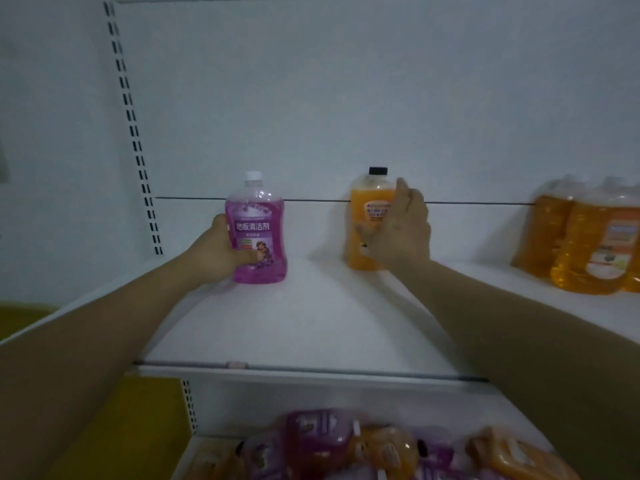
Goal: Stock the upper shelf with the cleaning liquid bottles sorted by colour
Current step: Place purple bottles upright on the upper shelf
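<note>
Step in hand, by the look of it: setting two bottles down on the upper shelf (311, 323), one per colour zone. The left hand (221, 252) is wrapped round the purple bottle (258, 233), thumb across its lower label; the bottle stands upright on the shelf, left of centre, near the back panel. The right hand (401, 233) is at the front of the orange bottle (369, 216), fingers fairly straight and spread against it — more pressing or steadying than gripping, tho a light hold can't be ruled out. That bottle also stands upright, right of centre.

More orange bottles (585, 237) sit grouped at the far right, well apart from the single orange one. Next move prob. calls for sliding that one rightward to join them, keeping purple on the left.

Room: wide bare stretch of shelf btwn the two bottles and toward the front edge, so both arms can pull back freely. Below, a mixed heap of purple and orange bottles (381, 448) waits on the lower shelf.
</note>
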